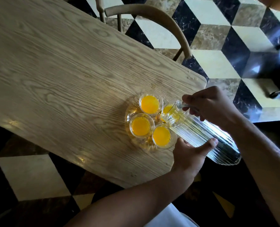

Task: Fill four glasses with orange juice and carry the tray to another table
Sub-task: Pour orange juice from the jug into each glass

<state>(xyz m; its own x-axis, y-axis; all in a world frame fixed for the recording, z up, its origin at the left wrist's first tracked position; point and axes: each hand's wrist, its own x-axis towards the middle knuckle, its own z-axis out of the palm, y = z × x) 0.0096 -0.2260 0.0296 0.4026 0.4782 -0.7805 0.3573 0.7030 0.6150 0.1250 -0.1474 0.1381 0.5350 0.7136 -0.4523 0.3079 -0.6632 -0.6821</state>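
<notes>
A round cut-glass tray [130, 110] sits near the right end of the wooden table [62, 76]. On it stand several glasses: the far one [150, 104], the left one [140, 126] and the near one [161, 136] hold orange juice. A ribbed glass pitcher [201, 135] is tipped nearly flat, its mouth over the right glass [167, 110], which shows juice. My right hand [212, 105] grips the pitcher at its neck. My left hand [191, 153] supports the pitcher's body from below, thumb on the glass.
A wooden chair [154, 15] with a curved back stands at the table's far side. The floor is patterned in black, cream and brown tiles [217, 38]. A dark object [276, 66] lies on the floor at the right. The table's corner [201, 79] is close to my right hand.
</notes>
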